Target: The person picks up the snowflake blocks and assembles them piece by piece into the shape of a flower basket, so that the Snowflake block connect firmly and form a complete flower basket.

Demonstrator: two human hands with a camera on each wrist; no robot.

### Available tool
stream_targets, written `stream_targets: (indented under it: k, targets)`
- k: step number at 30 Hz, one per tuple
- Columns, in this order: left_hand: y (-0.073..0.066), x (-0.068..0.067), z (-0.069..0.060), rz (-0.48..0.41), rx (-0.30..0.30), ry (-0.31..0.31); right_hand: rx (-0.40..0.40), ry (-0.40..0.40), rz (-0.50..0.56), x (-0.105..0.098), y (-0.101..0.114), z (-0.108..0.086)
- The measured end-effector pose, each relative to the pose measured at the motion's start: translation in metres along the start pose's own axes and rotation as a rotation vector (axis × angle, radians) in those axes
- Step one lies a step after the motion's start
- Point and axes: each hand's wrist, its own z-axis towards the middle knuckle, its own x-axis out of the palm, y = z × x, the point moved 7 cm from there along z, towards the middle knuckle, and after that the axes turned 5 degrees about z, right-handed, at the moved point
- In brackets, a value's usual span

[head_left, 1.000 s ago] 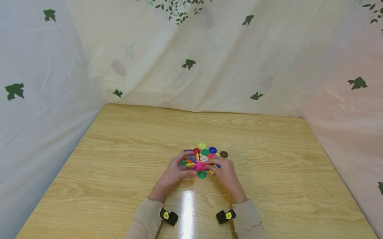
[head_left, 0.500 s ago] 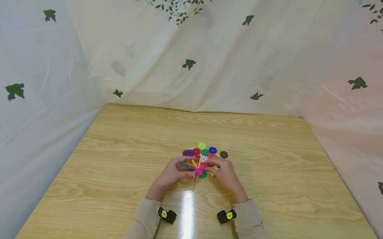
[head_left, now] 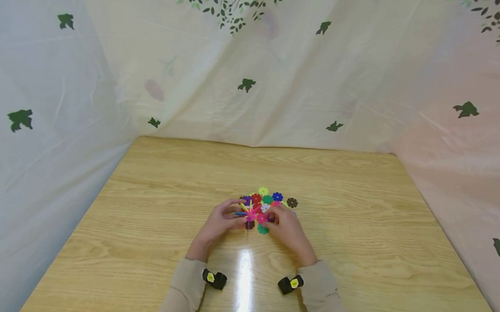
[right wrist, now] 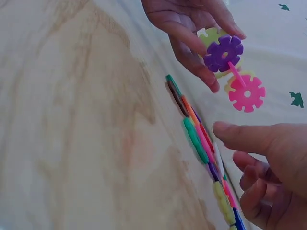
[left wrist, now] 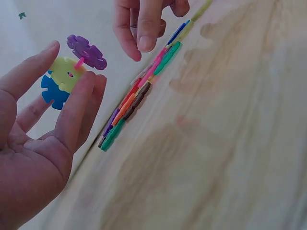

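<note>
Cloth [head_left: 294,61], thin and softly creased, hangs around three sides of your workspace, printed with dark green birds [head_left: 246,84]. Within it is your table [head_left: 367,233], smooth and slightly glossy, its pale wood grain wavy. Your beige sleeves [head_left: 187,284] reach in from the bottom of the head view. Loose discs [head_left: 267,199] lie near the table's middle; the head view shows bright, notched flower shapes, while the wrist views show only thin strips, edge-on. Your left hand [head_left: 218,221] pinches a spiky, plastic-looking cluster [head_left: 251,215] of slotted-together discs, raised above the wood. Your right hand [head_left: 289,228] is near it, thumb apart from loosely bent fingers, holding nothing in its wrist view. The left wrist view shows a blue disc [left wrist: 53,93] partly behind a yellow disc [left wrist: 66,72]; the right wrist view hides the blue but shows a round-holed pink disc [right wrist: 247,102] face-on.
</note>
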Motion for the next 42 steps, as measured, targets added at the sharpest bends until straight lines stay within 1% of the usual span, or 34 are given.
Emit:
stream_targets:
  k: [3,6,8,11,15,18,20,23,27,32,37,40,42]
  targets:
    - [0.0,-0.001,0.0,-0.008,-0.002,-0.003,0.014,-0.026,-0.057,0.003,0.0,0.003]
    - [-0.001,-0.001,-0.001,-0.016,-0.004,0.004,0.038,-0.014,-0.097,0.007,0.0,0.004]
    - [-0.001,0.0,-0.001,-0.021,-0.006,0.009,0.047,-0.011,-0.104,0.008,-0.001,0.005]
    - [-0.001,0.0,-0.002,-0.018,-0.009,0.012,0.022,-0.031,-0.103,0.007,0.0,0.004]
    - [0.0,0.001,-0.002,-0.017,-0.019,0.008,-0.059,-0.121,-0.024,0.001,0.001,0.003]
    - [0.001,0.001,-0.001,-0.018,-0.027,0.002,-0.113,-0.181,0.082,-0.004,0.003,0.001]
    - [0.003,0.001,-0.001,-0.016,-0.029,-0.001,-0.149,-0.197,0.123,-0.005,0.005,0.0]
    - [0.004,0.001,-0.001,-0.017,-0.04,-0.009,-0.194,-0.187,0.205,-0.005,0.007,-0.002]
    - [0.004,0.001,0.0,-0.031,-0.045,-0.019,-0.243,-0.18,0.243,-0.003,0.01,-0.002]
    - [0.004,0.0,0.0,-0.048,-0.034,-0.034,-0.268,-0.184,0.211,-0.003,0.012,-0.002]
    - [0.004,0.002,0.0,-0.061,-0.044,-0.022,-0.297,-0.175,0.194,-0.003,0.015,-0.002]
    - [0.003,0.003,-0.001,-0.055,-0.043,-0.023,-0.304,-0.171,0.228,-0.002,0.016,-0.003]
    - [0.001,0.003,-0.001,-0.039,-0.04,-0.037,-0.297,-0.175,0.259,-0.003,0.016,-0.004]
